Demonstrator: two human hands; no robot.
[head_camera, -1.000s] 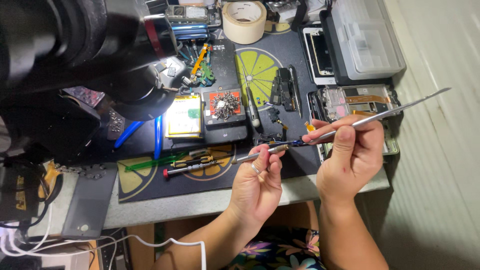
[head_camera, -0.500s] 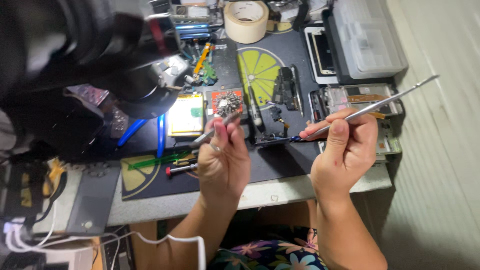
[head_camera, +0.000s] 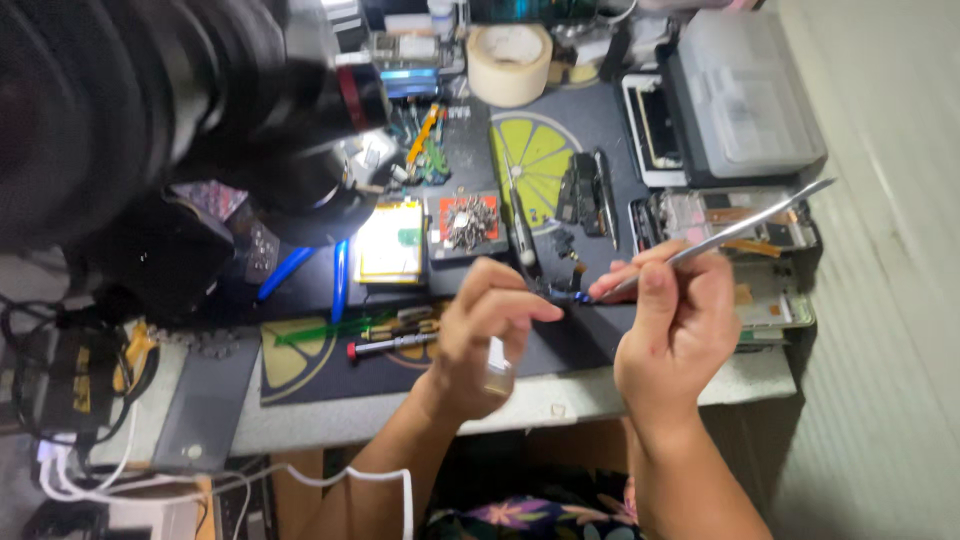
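Between right hand (head_camera: 675, 330) fingertips: thin metal spudger (head_camera: 730, 232), pinched firmly, long axis slanting up-right, lower tip toward left hand (head_camera: 487, 335). Left hand curled over black mat (head_camera: 600, 340); grip contents unclear. Red-tipped screwdriver (head_camera: 392, 346) lies nearby.

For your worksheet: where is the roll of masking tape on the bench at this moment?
In the head view, the roll of masking tape lies flat at the far edge of the bench, just above the lime-slice print on the dark work mat and left of the clear plastic box.
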